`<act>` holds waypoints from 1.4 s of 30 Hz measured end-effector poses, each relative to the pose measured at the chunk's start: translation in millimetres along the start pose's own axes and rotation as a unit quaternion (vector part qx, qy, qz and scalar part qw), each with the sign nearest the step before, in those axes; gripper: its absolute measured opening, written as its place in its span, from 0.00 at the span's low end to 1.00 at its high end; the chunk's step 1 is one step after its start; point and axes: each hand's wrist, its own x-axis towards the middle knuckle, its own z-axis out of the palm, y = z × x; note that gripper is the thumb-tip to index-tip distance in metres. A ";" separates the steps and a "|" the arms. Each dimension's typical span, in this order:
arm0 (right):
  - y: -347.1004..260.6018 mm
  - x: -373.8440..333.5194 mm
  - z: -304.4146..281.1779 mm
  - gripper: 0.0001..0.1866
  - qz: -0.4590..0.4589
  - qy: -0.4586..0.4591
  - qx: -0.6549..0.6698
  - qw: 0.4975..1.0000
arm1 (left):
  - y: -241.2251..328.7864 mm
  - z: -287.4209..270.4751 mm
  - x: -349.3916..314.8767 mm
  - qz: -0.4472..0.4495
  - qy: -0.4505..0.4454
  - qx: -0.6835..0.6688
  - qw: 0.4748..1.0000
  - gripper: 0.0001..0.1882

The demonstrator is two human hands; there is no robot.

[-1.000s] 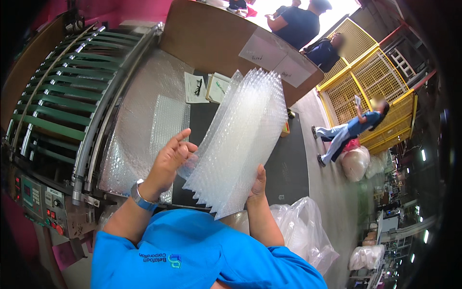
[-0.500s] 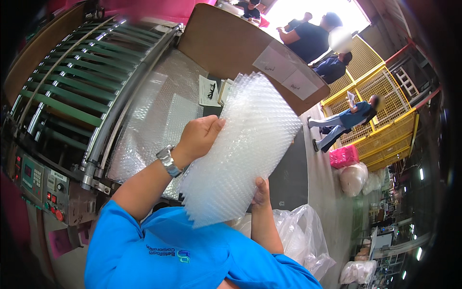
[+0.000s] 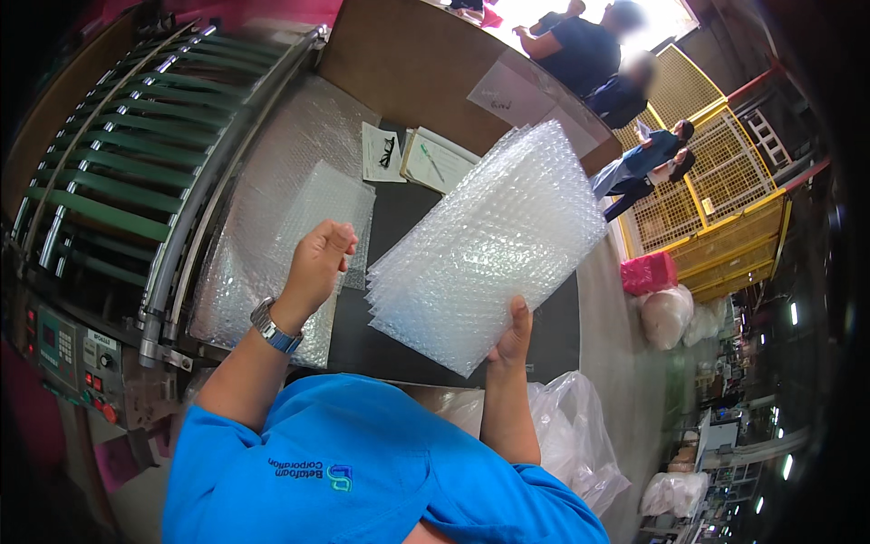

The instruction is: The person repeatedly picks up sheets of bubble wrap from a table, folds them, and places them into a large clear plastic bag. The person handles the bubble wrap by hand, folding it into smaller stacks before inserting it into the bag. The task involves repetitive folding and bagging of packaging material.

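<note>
A stack of clear bubble wrap sheets (image 3: 489,245) is tilted up in front of me, its layered edges fanned at the lower left. My right hand (image 3: 513,337) grips it at the lower edge, thumb on top and the fingers hidden behind. My left hand (image 3: 319,263), with a metal watch on the wrist, is apart from the stack. Its fingers are curled in, and nothing shows in them. Below that hand, more bubble wrap (image 3: 263,218) lies flat on the dark table (image 3: 399,227).
On the left stands a machine with green belts (image 3: 127,163) and a control panel (image 3: 77,363). A notepad with a pen (image 3: 435,163) and a card (image 3: 382,152) lie before a cardboard panel (image 3: 390,63). Clear plastic bags (image 3: 575,435) are at right. Several people stand beyond, near a yellow cage (image 3: 716,172).
My left hand has let go of the bubble wrap stack and moved left. The stack, in my right hand, has shifted right and tilted, uncovering the notepad.
</note>
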 end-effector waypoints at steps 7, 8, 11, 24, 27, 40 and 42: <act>-3.2 -10.0 30.0 0.39 -0.004 -0.035 -0.053 0.998 | 49.4 15.6 -5.1 0.227 -0.192 0.332 0.895 0.18; -1.1 -9.9 27.1 0.40 -0.017 -0.027 -0.064 0.997 | 52.1 16.8 -5.6 0.244 -0.206 0.389 0.864 0.18; -1.4 -8.7 28.1 0.43 -0.079 -0.010 -0.096 0.992 | 37.4 17.1 -8.7 0.256 -0.137 0.295 0.910 0.18; -86.0 -26.5 -3.6 0.45 -0.242 0.183 -0.120 0.945 | -7.7 25.1 -5.2 -0.011 -0.070 0.022 0.997 0.12; -97.8 -46.2 -6.9 0.47 -0.267 0.208 -0.152 0.928 | 5.2 53.8 8.3 0.035 -0.201 0.050 0.978 0.12; -107.1 -133.7 -13.3 0.52 -0.184 0.204 -0.131 0.953 | 57.8 193.4 -1.4 0.371 -0.388 0.115 0.836 0.21; -107.3 -141.8 -20.6 0.50 -0.183 0.204 -0.106 0.956 | 56.4 202.2 -10.0 0.265 -0.350 -0.045 0.897 0.21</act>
